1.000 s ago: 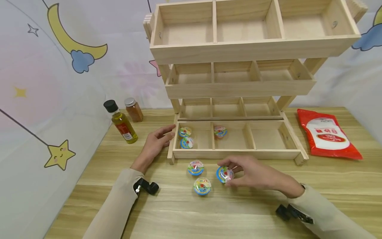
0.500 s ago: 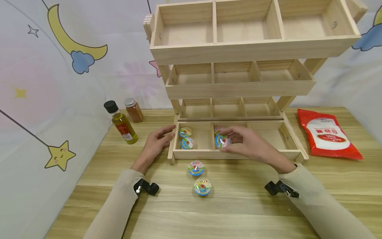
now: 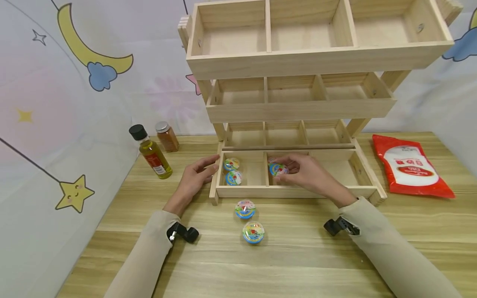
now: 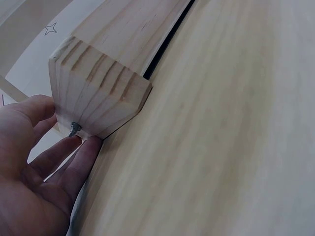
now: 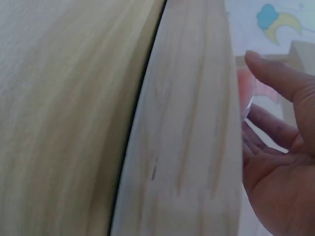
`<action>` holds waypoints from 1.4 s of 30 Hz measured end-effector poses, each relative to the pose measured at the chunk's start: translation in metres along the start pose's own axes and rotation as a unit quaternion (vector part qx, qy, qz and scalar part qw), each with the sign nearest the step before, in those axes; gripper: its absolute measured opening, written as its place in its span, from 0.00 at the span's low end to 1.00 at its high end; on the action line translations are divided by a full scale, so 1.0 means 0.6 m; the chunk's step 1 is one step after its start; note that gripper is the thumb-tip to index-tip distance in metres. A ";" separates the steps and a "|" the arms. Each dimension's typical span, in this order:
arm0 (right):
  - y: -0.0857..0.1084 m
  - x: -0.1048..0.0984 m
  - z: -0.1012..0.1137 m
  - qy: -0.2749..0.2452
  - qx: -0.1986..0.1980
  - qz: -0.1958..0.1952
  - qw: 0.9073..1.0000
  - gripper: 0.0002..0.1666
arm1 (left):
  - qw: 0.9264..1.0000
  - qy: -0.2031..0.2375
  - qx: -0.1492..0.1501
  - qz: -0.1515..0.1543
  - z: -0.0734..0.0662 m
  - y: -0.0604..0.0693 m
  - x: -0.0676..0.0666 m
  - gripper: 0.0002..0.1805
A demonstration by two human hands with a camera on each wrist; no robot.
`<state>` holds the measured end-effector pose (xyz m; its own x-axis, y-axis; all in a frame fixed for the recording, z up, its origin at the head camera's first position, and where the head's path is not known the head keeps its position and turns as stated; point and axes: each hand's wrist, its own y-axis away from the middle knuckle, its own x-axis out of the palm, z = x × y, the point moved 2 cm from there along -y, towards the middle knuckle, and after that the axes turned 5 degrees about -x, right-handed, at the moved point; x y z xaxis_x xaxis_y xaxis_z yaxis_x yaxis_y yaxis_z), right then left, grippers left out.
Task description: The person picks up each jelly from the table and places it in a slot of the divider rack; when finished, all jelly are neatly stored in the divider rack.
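Observation:
My right hand (image 3: 307, 174) pinches a fruit jelly cup (image 3: 277, 169) with a blue-rimmed printed lid, down in the middle compartment of the rack's bottom tray (image 3: 294, 192). Another jelly cup behind it is mostly covered. In the right wrist view, pinkish jelly (image 5: 245, 88) shows past the tray's front board, between thumb and fingers. My left hand (image 3: 193, 180) rests its fingertips against the left side rail (image 4: 98, 93) of the wooden rack. Two jelly cups, one yellowish (image 3: 231, 164) and one bluish (image 3: 233, 178), sit in the left compartment. Two more, one nearer the rack (image 3: 245, 209) and one in front (image 3: 253, 232), stand on the table.
Higher wooden trays (image 3: 316, 62) overhang the bottom one. At left stand an oil bottle (image 3: 154, 157) with a black cap and a spice jar (image 3: 167, 137). On the right lies a red and white bag (image 3: 411, 167). A printed cloth (image 3: 93, 136) hangs behind.
My right hand has carried a jelly cup from the table over the tray's front board and lowered it into the middle compartment. The left hand has stayed at the rail.

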<state>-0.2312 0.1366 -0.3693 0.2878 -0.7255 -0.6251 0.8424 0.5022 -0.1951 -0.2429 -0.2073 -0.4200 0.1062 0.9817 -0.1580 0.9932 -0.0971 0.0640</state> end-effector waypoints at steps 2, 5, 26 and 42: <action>0.000 0.001 -0.007 -0.002 0.003 0.001 1.000 0.26 | 1.000 0.000 0.000 0.000 0.001 -0.001 0.000 0.25; -0.001 0.002 -0.016 -0.005 0.008 0.005 1.000 0.25 | 1.000 -0.002 -0.002 -0.002 0.002 -0.001 -0.001 0.25; -0.002 0.009 -0.030 0.003 0.028 0.026 0.999 0.22 | 1.000 -0.005 -0.005 -0.002 0.002 -0.003 -0.001 0.25; -0.003 0.012 -0.031 -0.010 0.031 0.021 0.999 0.23 | 1.000 -0.002 -0.005 -0.002 0.001 -0.002 -0.001 0.25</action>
<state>-0.2392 0.1394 -0.3873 0.3319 -0.7136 -0.6170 0.8555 0.5033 -0.1220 -0.2440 -0.2077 -0.4207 0.1031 0.9814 -0.1622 0.9930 -0.0922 0.0735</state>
